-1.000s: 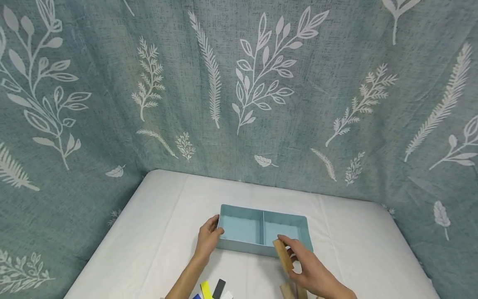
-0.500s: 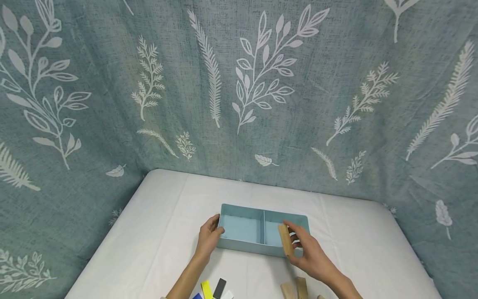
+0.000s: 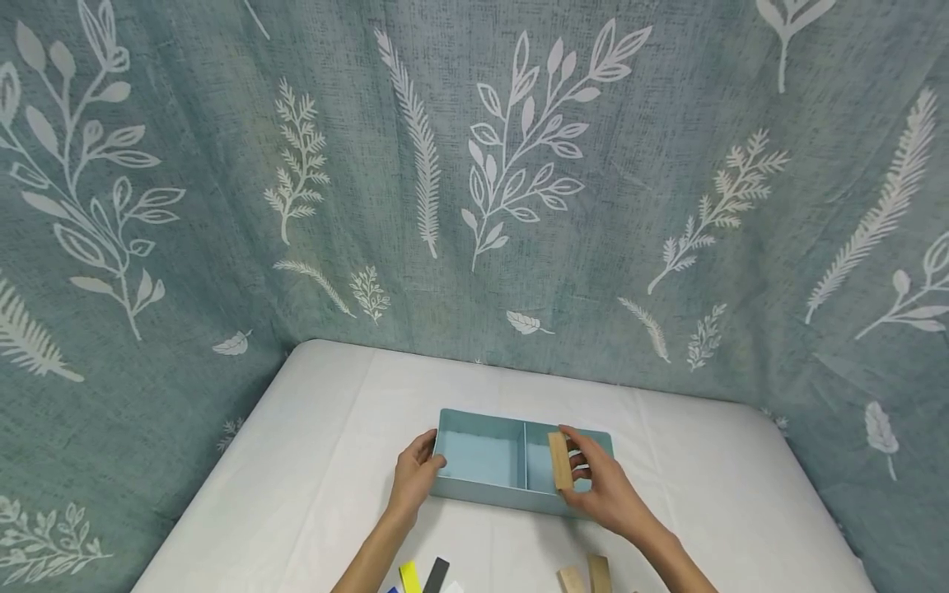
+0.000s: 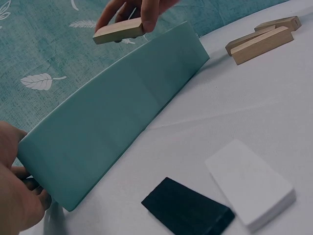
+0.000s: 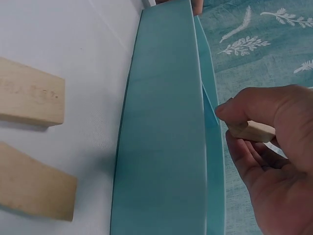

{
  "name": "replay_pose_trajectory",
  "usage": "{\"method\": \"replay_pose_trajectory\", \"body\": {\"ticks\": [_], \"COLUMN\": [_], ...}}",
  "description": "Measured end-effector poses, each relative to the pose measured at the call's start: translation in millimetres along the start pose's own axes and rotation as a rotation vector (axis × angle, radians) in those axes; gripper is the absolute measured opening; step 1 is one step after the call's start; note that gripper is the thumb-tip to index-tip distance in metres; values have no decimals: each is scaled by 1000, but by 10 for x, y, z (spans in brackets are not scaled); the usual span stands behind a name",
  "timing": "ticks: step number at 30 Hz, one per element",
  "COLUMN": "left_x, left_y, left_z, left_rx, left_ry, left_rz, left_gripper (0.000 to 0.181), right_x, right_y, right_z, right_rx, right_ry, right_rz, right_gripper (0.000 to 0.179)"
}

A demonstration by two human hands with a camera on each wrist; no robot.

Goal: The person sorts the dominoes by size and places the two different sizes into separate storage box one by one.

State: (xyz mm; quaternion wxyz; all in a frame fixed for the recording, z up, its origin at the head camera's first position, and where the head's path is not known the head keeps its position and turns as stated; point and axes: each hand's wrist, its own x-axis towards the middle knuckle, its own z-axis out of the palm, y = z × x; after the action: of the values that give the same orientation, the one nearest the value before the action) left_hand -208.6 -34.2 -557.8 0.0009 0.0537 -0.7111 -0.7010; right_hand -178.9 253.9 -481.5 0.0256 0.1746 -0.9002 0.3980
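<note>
A pale teal box [image 3: 489,492] with one divider and two compartments sits on the white-covered table. At its left end my left hand [image 3: 413,473] grips the wall, thumb over the rim and fingers outside. My right hand [image 3: 608,492] pinches a wooden block [image 3: 560,463] between thumb and fingers, over the right compartment. In the left wrist view this block [image 4: 119,31] shows above the box's long front wall [image 4: 115,110]. From the right wrist, the thumb and fingers close on the block [image 5: 252,131] just beyond the rim; part of it is hidden by the hand.
Nearer me on the table lie a yellow block [image 3: 409,576], a black block [image 3: 437,573], a white block [image 4: 250,185] and a blue piece [image 3: 393,590]. More wooden blocks [image 3: 599,573] lie at the right, in front of the box. A leaf-patterned green curtain [image 3: 474,181] hangs behind.
My right hand has carried the wooden block up and away from me, from in front of the box to over its right compartment. My left hand has kept its grip on the box.
</note>
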Motion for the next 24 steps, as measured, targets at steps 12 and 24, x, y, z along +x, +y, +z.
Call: {"method": "replay_pose_trajectory", "body": {"ticks": [12,24], "left_x": [-32,3], "left_y": [36,-4], "left_z": [-7,7], "left_rx": [2,2], "left_ry": [-2,4], "left_rz": [8,6], "left_gripper": [58,58], "right_x": [207,331], "right_y": [158,224], "right_z": [141,209], "right_rx": [20,-19], "right_ry": [-36,-104], "right_rz": [28,39], "right_gripper": [85,77]}}
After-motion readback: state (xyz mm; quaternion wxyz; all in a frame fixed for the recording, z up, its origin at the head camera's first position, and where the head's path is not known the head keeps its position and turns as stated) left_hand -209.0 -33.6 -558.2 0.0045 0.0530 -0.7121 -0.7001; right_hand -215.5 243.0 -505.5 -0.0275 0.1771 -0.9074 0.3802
